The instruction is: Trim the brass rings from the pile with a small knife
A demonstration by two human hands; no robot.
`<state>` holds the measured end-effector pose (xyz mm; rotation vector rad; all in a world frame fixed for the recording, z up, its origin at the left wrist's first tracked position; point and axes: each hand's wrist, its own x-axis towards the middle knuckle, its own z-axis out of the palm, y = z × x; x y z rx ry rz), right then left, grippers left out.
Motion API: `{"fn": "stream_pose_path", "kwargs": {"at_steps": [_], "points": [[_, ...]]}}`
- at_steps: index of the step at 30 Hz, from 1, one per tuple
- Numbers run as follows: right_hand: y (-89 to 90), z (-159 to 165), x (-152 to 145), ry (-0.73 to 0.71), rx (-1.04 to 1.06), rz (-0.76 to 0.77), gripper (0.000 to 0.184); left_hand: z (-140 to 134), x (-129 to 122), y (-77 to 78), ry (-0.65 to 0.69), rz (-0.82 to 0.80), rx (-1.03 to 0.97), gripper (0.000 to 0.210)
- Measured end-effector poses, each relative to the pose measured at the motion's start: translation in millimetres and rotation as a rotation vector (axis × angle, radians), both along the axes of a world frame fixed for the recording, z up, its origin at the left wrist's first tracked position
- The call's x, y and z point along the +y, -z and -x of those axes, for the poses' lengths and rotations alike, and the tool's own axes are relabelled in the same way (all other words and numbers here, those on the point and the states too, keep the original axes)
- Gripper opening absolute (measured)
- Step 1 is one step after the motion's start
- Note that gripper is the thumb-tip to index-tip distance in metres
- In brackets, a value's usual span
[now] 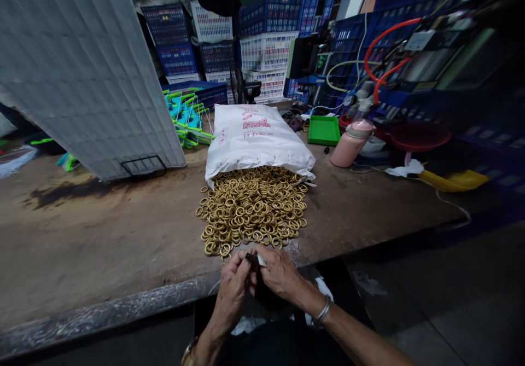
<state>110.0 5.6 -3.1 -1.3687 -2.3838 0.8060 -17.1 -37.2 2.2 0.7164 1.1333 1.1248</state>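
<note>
My left hand (pixel 234 283) and my right hand (pixel 283 274) meet at the table's front edge, just in front of a pile of brass-coloured rings (pixel 256 204). The right hand's fingers are closed on a small dark tool with a pale part (pixel 255 259), its exact kind unclear. Closed in a pinch against it, my left hand hides whatever lies between its fingertips. The rings spill from the mouth of a white woven sack (pixel 256 139) with red print, lying on its side.
A tall white ribbed panel (pixel 94 76) stands at left, beside bright green and blue plastic pieces (pixel 188 117). Towards the right are a green tray (pixel 324 130), a pink bottle (pixel 353 143) and a yellow scoop-like piece (pixel 455 180). Stacked crates (pixel 268 51) fill the back.
</note>
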Motion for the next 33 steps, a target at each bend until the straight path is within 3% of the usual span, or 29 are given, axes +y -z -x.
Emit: {"fn": "stream_pose_path", "kwargs": {"at_steps": [7, 14, 19, 26, 33], "points": [[7.4, 3, 1, -0.012, -0.062, -0.06, 0.025, 1, 1, 7.6, -0.029, -0.074, 0.215, 0.038], [9.7, 4, 5, -0.027, -0.216, -0.085, 0.026, -1, -10, 8.3, -0.053, -0.066, 0.257, 0.039], [7.1, 5, 15, 0.086, -0.345, -0.102, 0.024, 4, -29, -1.5, -0.019, -0.089, 0.078, 0.032], [15.1, 26, 6, -0.02, -0.15, -0.145, 0.016, 32, -32, 5.2, -0.26, 0.025, -0.281, 0.024], [10.6, 36, 7, 0.004, -0.178, -0.091, 0.016, 38, -27, 0.0, -0.274, 0.146, -0.503, 0.014]]}}
